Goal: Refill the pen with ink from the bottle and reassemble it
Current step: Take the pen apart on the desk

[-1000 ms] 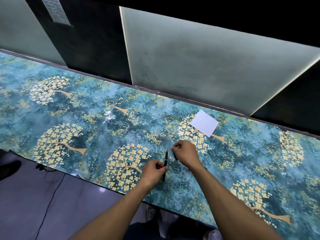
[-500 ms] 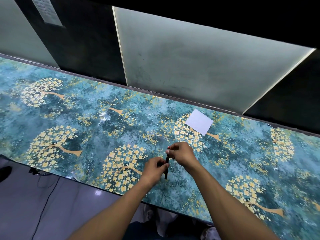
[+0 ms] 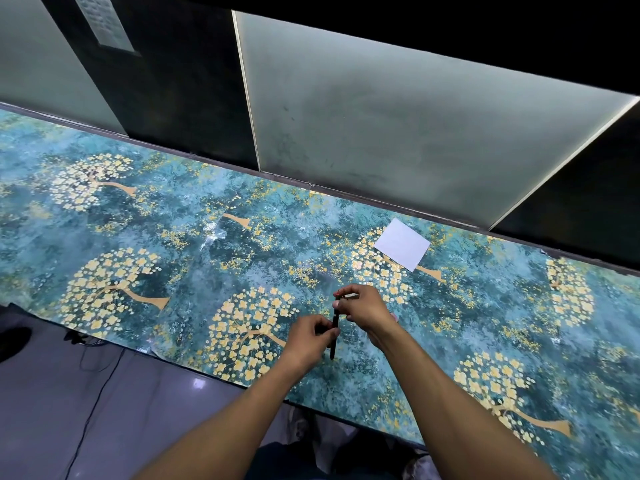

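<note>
A slim black pen [image 3: 334, 336] stands nearly upright over the patterned table [image 3: 194, 271], between my two hands. My left hand [image 3: 310, 336] pinches the pen at mid-length with thumb and fingers. My right hand [image 3: 363, 308] grips the pen's upper end, and a small pale part [image 3: 350, 296] shows between its fingers. Which pen part that is I cannot tell. No ink bottle is in view.
A white sheet of paper [image 3: 402, 243] lies on the table beyond my right hand, near the back wall panels. The table's front edge runs just below my hands, with grey floor and a black cable [image 3: 90, 386] to the left.
My right hand has come in from beside the pen and closed round its upper end. Both hands have lifted the pen slightly; my left hand keeps its pinch.
</note>
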Demonstrator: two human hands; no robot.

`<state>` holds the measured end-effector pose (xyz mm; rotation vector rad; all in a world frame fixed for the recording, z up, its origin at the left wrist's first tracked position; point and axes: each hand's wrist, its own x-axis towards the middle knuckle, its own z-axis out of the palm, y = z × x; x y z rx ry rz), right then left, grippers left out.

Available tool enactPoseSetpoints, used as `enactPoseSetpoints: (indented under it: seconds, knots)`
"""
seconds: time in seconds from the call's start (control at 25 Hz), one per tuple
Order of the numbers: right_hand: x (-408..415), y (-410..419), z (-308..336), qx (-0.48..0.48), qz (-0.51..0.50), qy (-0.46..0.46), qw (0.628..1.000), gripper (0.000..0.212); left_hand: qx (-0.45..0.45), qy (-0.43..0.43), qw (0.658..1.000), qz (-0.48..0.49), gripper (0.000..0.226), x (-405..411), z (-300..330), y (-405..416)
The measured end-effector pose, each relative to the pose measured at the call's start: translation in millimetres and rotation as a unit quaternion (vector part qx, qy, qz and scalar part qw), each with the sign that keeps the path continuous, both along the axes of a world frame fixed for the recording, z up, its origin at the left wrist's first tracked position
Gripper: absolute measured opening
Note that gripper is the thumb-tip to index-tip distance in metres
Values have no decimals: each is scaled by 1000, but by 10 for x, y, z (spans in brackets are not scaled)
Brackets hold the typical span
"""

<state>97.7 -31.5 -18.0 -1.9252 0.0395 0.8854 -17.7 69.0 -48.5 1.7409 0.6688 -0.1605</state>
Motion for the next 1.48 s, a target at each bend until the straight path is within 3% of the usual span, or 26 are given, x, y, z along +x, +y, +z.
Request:
enactPoseSetpoints:
  seconds: [0.16,0.36,0.8,1.04,1.16,1.24,1.36,1.48]
  knots:
    - [59,-27,-2,1,-21,24,1000,20,-6,13,1000,9,12,-21,-30,-4]
    - [77,-42,-22,-15,-42,-27,999,19,7,29,999,17,13,-20,-58,-2]
    - [-64,50,-183,-196,124,-168,958,20,18,53,997,61,18,-116,-143,89]
    - [-99,51,-269,-233,161,-211,935,19,12,59,996,69,17,-169,-166,129]
    - [-126,59,-214,-209,140,-211,945,16,-34,61,993,90,15,-152,-182,154]
    - [-164,42,-130,-137,143,-144,970,15,-96,57,986,126,16,-114,-165,160]
    - [-279,-25,12,-40,185,-26,982,20,-242,47,940,236,12,6,-89,169]
    - [-333,-136,-2,-70,198,-101,972,23,-319,57,912,250,9,162,-58,119]
